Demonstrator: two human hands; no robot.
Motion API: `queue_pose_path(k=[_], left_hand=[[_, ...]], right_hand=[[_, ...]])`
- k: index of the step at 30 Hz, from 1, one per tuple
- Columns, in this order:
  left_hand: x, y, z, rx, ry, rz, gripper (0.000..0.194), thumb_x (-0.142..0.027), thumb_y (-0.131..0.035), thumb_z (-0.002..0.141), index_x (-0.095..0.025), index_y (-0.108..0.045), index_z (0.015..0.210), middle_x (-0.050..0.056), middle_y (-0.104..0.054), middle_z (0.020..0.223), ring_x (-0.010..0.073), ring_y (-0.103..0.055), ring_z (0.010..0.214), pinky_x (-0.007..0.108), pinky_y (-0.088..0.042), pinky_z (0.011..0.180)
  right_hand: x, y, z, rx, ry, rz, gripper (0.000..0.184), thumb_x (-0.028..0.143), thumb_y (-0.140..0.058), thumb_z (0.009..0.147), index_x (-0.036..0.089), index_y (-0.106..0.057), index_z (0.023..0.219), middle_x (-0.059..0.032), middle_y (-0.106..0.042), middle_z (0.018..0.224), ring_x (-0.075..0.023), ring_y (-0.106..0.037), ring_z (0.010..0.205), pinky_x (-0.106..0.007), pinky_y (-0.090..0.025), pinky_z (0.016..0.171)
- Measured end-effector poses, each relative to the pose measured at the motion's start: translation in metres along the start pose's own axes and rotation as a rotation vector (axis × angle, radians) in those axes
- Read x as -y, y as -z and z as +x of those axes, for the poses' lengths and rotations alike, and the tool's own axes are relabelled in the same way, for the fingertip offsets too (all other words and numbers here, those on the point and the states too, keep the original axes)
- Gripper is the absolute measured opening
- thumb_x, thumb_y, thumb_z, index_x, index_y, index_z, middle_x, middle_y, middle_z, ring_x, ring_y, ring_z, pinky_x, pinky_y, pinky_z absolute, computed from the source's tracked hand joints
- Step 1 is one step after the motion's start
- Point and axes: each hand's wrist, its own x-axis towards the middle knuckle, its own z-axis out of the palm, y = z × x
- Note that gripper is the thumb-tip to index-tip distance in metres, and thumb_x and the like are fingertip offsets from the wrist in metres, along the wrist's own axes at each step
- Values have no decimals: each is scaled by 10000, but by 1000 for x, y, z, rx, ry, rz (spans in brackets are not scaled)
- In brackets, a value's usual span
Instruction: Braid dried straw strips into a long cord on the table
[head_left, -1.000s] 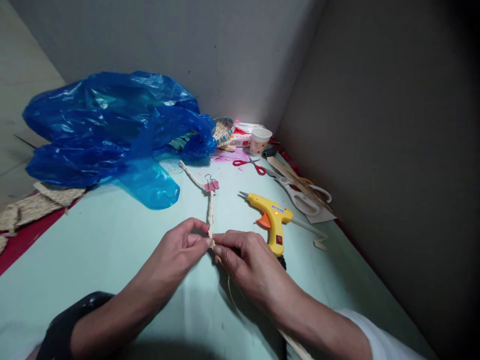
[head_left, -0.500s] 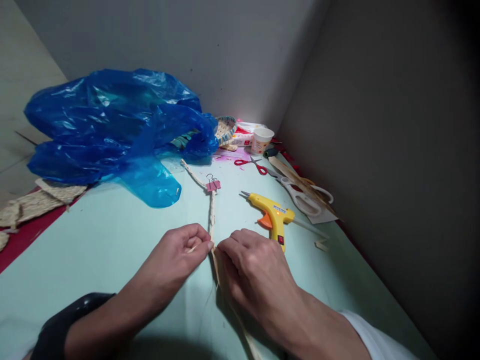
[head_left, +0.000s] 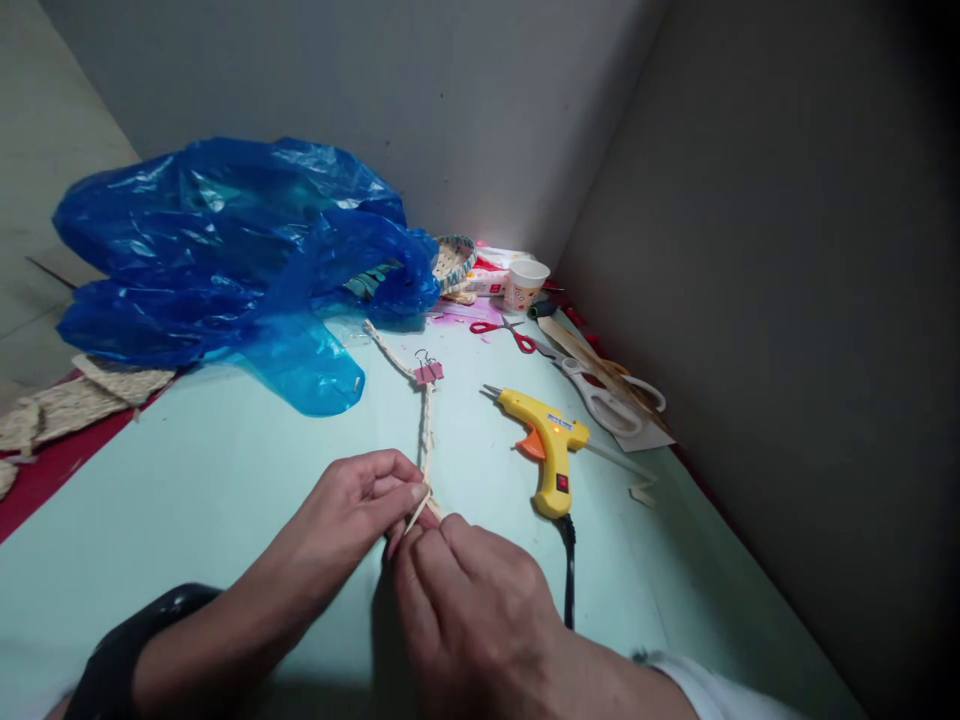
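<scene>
A thin pale braid of plant fibre [head_left: 427, 425] runs toward me across the mint-green table. A pink binder clip [head_left: 429, 373] grips it near its far part. At the near end, my left hand [head_left: 375, 497] pinches the braid between thumb and forefinger. My right hand [head_left: 472, 590] is closed just below, its fingers around the loose fibre strands [head_left: 417, 512]; part of them is hidden by the hand. To the right of my hands lies a yellow hot glue gun [head_left: 553, 437] with an orange trigger and a glue stick out of its back.
A crumpled blue plastic bag [head_left: 225, 250] fills the back left. Woven fibre strips [head_left: 90, 400] lie at the left edge. Red-handled scissors [head_left: 517, 335], white-handled scissors [head_left: 607, 400], a paper cup [head_left: 525, 285] and a small woven basket [head_left: 454, 262] stand toward the back, near the walls.
My right hand has moved down and left, close under the left hand, bringing strands across. The glue gun's handle and black cord now show. My left hand stays at the braid.
</scene>
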Motion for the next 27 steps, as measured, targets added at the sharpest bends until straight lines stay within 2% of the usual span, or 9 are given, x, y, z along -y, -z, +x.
queue_pose_path(k=[3, 5, 7, 10, 13, 17, 19, 23, 27], left_hand=[[-3, 2, -3, 25, 14, -88, 193, -350, -617, 806, -162, -573, 814, -51, -511, 580, 72, -389, 496, 199, -261, 478], [-3, 2, -6, 8, 5, -130, 177, -319, -639, 795, -164, -566, 838, -45, -529, 620, 75, -431, 544, 190, -285, 499], [-1, 2, -8, -15, -6, -140, 177, -308, -640, 797, -164, -562, 863, -42, -537, 647, 70, -426, 557, 182, -280, 497], [1, 3, -9, -10, -17, -126, 213, -343, -625, 819, -171, -561, 926, -45, -536, 666, 53, -348, 512, 180, -213, 452], [2, 4, -9, 50, -31, -183, 207, -345, -601, 844, -188, -533, 960, -18, -577, 764, 77, -471, 610, 180, -305, 514], [6, 3, -7, 94, -74, -188, 236, -348, -554, 865, -213, -452, 1029, -15, -578, 746, 104, -514, 593, 211, -300, 506], [8, 1, -6, 66, -89, -152, 280, -355, -548, 859, -225, -411, 1065, -27, -565, 712, 104, -482, 558, 215, -267, 488], [10, -3, -8, -11, -128, -39, 267, -359, -510, 866, -234, -369, 1056, -45, -521, 682, 133, -472, 654, 246, -346, 593], [9, -5, -15, -57, -128, 227, 193, -375, -411, 915, -271, -377, 1074, -58, -488, 678, 148, -457, 627, 267, -336, 599]], right_hand=[[1, 0, -1, -1, 49, 33, 184, 64, -461, 788, 86, -641, 762, -104, -607, 641, -207, -538, 614, -328, -388, 549], [-3, 6, 2, 21, 1, 85, 172, 104, -480, 809, 102, -641, 749, -85, -610, 641, -200, -544, 618, -323, -367, 534], [-11, 15, 8, 77, -134, 196, 175, 195, -501, 845, 127, -636, 757, -56, -605, 645, -182, -530, 604, -318, -351, 537], [-25, 27, 17, 160, -465, 389, 157, 258, -531, 876, 151, -634, 927, -53, -637, 798, -179, -569, 734, -315, -404, 662], [-36, 28, 21, 364, -747, 694, 239, 355, -562, 889, 184, -592, 1054, -44, -653, 887, -172, -593, 814, -280, -422, 693], [-39, 18, 21, 569, -871, 1160, 243, 379, -432, 963, 174, -557, 1000, -3, -630, 737, -123, -600, 675, -240, -424, 660], [-38, 16, 21, 576, -864, 1160, 239, 347, -408, 972, 170, -560, 923, 9, -593, 716, -104, -560, 635, -227, -406, 645], [-38, 17, 22, 538, -792, 892, 227, 265, -460, 941, 177, -588, 776, 21, -559, 720, -102, -473, 676, -217, -326, 620], [-39, 14, 23, 542, -772, 816, 259, 212, -447, 922, 166, -574, 700, 47, -495, 610, -80, -403, 588, -220, -271, 564]])
